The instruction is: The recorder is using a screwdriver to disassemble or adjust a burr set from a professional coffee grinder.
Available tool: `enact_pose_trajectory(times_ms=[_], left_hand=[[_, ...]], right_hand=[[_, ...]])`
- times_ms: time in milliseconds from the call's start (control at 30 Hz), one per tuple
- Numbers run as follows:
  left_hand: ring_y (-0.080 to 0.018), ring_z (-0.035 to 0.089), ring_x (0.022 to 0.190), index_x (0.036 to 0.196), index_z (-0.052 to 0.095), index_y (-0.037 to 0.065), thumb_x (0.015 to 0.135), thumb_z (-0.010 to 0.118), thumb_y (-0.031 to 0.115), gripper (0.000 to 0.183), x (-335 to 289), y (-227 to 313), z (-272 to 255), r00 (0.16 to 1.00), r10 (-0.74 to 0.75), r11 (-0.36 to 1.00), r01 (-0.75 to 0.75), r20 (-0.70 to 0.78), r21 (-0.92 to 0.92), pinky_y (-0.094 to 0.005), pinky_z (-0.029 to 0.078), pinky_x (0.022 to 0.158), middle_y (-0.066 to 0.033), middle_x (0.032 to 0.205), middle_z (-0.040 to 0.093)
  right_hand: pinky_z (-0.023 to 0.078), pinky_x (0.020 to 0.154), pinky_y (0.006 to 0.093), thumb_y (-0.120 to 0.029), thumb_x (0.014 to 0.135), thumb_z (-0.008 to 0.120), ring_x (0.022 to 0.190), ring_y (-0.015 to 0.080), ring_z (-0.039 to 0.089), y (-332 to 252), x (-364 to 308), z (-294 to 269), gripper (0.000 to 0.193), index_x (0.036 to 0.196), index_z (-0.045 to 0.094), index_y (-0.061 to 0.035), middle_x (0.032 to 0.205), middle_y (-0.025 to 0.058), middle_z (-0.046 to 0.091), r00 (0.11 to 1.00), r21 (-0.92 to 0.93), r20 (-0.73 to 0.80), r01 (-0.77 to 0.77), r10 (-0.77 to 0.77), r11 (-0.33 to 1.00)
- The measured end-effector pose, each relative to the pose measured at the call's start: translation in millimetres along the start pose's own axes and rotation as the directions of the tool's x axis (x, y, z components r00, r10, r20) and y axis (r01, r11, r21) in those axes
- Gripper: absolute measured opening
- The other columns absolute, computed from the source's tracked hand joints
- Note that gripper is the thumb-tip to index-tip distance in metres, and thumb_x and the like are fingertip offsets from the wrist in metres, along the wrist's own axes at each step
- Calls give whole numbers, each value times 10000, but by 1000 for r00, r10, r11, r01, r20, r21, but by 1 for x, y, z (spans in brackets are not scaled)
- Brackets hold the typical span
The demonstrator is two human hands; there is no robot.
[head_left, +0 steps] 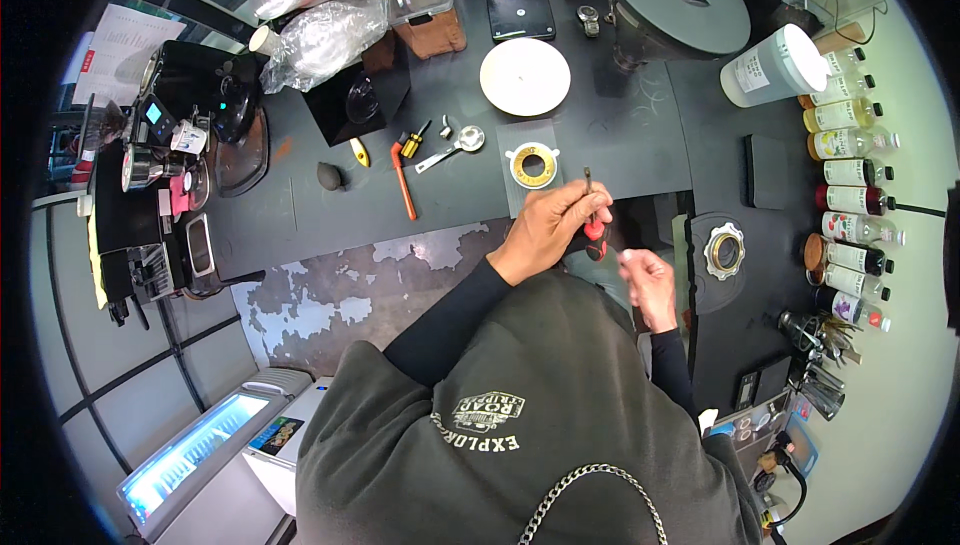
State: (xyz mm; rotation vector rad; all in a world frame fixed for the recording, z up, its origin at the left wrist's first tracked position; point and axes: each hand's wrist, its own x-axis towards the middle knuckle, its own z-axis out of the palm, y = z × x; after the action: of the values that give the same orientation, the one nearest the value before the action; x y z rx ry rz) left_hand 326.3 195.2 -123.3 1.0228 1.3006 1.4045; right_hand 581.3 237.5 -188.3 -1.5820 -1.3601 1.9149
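Observation:
In front of my chest, my left hand [553, 228] grips a screwdriver [595, 235] with a red and black handle, its metal shaft pointing away from me. My right hand [652, 285] hovers just right of the handle, apart from it. Its fingers are bent and blurred at the tips, so I cannot tell if they hold anything. Just beyond my left hand, a round metal ring part [533, 166] with a gold-coloured inner face lies on a grey mat [512, 135]. A second scalloped ring [724, 251] rests on the black counter to the right.
Left of the mat lie a measuring spoon [455, 148], a yellow-handled screwdriver [415, 140], an orange-handled tool [403, 182] and a brush [360, 152]. A white plate [525, 77] sits farther back. Several bottles [850, 172] line the right wall. A coffee machine [200, 95] stands left.

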Motion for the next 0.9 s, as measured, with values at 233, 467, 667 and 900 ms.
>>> enact_pose_trajectory(times_ms=[233, 467, 667, 900], left_hand=[[-104, 689, 785, 1108, 677, -45, 1090, 572, 173, 243, -2, -7, -2, 998, 24, 1000, -23, 59, -21, -265, 561, 730, -70, 901, 738], [-143, 723, 836, 1149, 669, -33, 1114, 521, 209, 286, -9, -1, -8, 998, -54, 977, 43, -45, -208, -279, 593, 768, -91, 930, 746], [-167, 741, 908, 1185, 663, -20, 1125, 495, 259, 331, -16, 4, -32, 988, -51, 984, 25, -143, -179, -295, 619, 772, -110, 1003, 751], [-213, 760, 947, 1226, 634, -2, 1130, 471, 316, 371, -13, 5, -42, 972, -26, 978, -23, -234, -206, -320, 634, 807, -152, 1048, 752]], right_hand=[[492, 752, 233, -294, 1121, 482, 869, 72, 571, -13, -2, 20, 330, 1315, 599, -55, 1070, 44, 643, 919, -178, -33, 382, -393, 907], [454, 731, 250, -225, 1016, 692, 793, 66, 503, -23, -11, 52, 251, 1174, 633, -39, 914, -23, 589, 916, -256, 315, 333, -248, 907], [464, 762, 256, -260, 1035, 667, 824, 65, 518, -30, -12, 63, 267, 1173, 630, -34, 939, -10, 611, 901, -173, 301, 374, -313, 911], [493, 703, 244, -138, 979, 737, 754, 65, 567, -42, -9, 57, 337, 1259, 623, 11, 929, -13, 625, 934, -107, 243, 294, -262, 950]])
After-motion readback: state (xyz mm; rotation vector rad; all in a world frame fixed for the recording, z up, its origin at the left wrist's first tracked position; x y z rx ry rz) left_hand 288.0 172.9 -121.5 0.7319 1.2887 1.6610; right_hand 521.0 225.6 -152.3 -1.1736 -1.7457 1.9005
